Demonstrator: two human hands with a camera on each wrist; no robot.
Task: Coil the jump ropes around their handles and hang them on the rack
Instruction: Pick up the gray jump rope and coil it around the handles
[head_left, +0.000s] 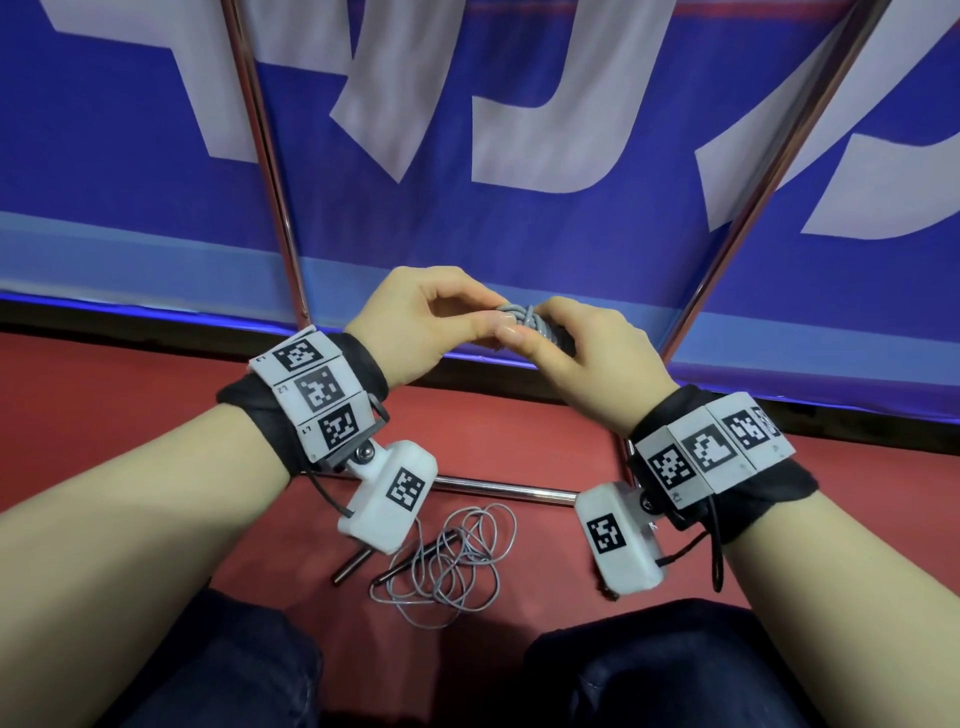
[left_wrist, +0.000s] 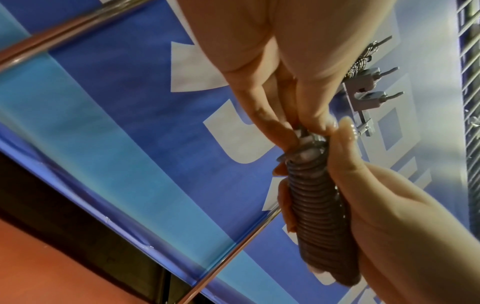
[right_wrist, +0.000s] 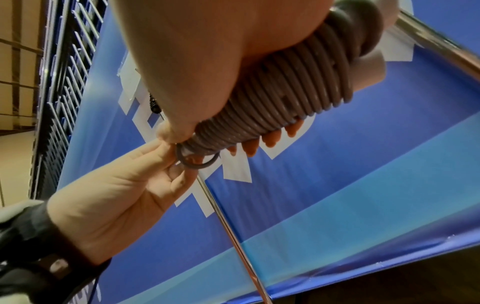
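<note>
Right hand (head_left: 587, 358) grips coiled jump rope (right_wrist: 272, 115) steady; left hand (head_left: 431, 317) fingers (right_wrist: 179, 181) pinch end loop (right_wrist: 196, 162) at nine o'clock to secure it.

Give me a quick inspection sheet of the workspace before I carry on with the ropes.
Surface: red floor, nothing else on it but the loose rope.
Job's things: coiled rope bundle held in both hands; second rope lies tangled, uncoiled, handles beside it.
Clutter: nothing seen.
Grippers: right hand grips the bundle; left hand pinches the rope's end loop.
Cables: thin black leads from the wrist cameras.
Surroundings: rack's chrome poles, blue banner, hooks on the rack.
</note>
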